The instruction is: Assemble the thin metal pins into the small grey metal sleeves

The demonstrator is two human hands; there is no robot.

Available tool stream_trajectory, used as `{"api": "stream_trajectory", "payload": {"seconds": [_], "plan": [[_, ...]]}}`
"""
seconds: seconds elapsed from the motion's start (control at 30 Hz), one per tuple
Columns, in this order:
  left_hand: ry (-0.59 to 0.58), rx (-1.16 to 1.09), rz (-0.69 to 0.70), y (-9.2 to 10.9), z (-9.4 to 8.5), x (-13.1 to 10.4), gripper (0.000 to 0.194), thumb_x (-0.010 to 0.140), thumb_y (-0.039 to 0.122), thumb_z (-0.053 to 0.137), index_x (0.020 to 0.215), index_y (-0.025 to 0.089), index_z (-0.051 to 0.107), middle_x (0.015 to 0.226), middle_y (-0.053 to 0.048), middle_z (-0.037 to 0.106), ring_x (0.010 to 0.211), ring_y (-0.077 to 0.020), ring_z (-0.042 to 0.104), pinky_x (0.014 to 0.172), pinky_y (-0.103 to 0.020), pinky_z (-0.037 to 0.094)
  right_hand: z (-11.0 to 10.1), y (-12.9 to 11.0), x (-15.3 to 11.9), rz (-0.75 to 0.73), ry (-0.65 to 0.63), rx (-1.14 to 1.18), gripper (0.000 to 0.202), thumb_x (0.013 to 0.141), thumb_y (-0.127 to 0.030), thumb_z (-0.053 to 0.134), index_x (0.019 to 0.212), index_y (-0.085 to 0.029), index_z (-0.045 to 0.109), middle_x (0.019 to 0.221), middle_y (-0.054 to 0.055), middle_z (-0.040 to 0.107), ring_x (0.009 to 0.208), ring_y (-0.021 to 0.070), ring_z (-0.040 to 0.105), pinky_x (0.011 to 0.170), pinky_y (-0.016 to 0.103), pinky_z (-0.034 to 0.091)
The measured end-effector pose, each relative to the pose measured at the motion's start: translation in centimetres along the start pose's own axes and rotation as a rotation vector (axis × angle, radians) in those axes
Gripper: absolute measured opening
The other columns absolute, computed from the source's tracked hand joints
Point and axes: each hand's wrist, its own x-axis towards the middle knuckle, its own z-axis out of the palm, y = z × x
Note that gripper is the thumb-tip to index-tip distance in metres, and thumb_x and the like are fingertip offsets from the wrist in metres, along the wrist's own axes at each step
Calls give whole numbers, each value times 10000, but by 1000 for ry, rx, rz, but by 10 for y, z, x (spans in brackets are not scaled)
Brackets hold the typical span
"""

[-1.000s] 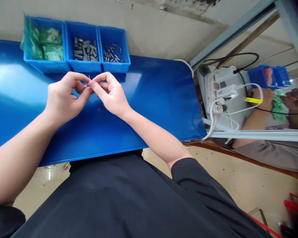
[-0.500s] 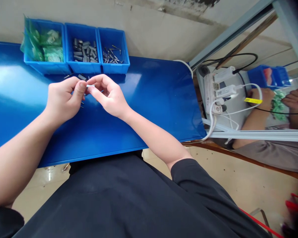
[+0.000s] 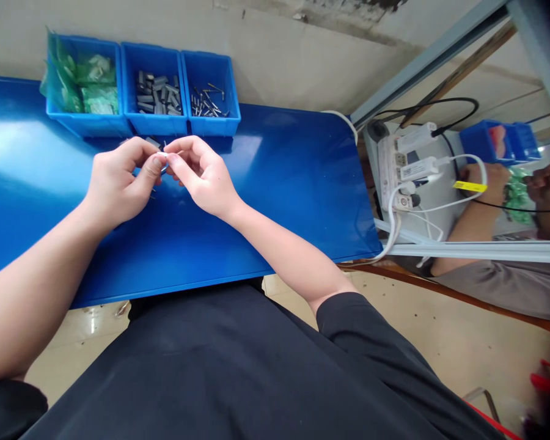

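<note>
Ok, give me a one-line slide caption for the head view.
Left hand and right hand pinch a small part together above the blue table.

Blue bench, beige wall.

Bright, even daylight washes over my desk, throwing a broad white glare across its glossy blue top at the left and only soft shadows under my hands, while the wide lens bends straight edges toward the corners and the far right edge smears into blur.
</note>
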Motion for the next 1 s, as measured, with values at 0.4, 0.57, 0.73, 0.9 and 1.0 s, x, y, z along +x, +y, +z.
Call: {"api": "stream_trajectory", "payload": {"seconds": [0.4,0.57,0.73,0.9,1.0], "plan": [[62,-70,-10,-1,4,1,263,1043,440,643,1010,200,746,767,-24,798,633,-143,684,621,-262,481,2,4,-1,-105,11,-226,242,1184,-431,656,1284,-212,689,1196,28,810,1076,131,781,1014,274,690],[65,-18,-3,-1,3,1,384,1084,485,587,826,224,700,697,-13,764,564,-125,628,570,-255,452,3,4,-7,-183,-86,-354,280,1239,-332,503,1422,-175,646,1221,23,792,1091,104,764,1093,288,670],[77,-53,4,0,5,-1,333,1040,513,602,983,220,750,755,-6,796,626,-130,670,622,-253,505,3,5,-5,-140,-94,-288,343,1247,-342,473,1547,-208,572,1189,-1,786,1067,98,775,1117,288,659],[6,68,52,5,2,-2,357,980,492,714,1204,227,798,834,8,811,676,-132,648,695,-272,540,-1,-2,-3,18,10,-94,381,1107,-547,781,1306,-257,634,1111,10,817,1055,165,828,1032,306,695],[21,110,19,6,1,-1,362,1012,549,698,1178,244,802,815,4,801,716,-157,685,760,-295,570,0,-9,-3,90,31,-37,421,1060,-607,824,1213,-262,639,1030,8,806,1046,186,839,1017,327,713]]}}
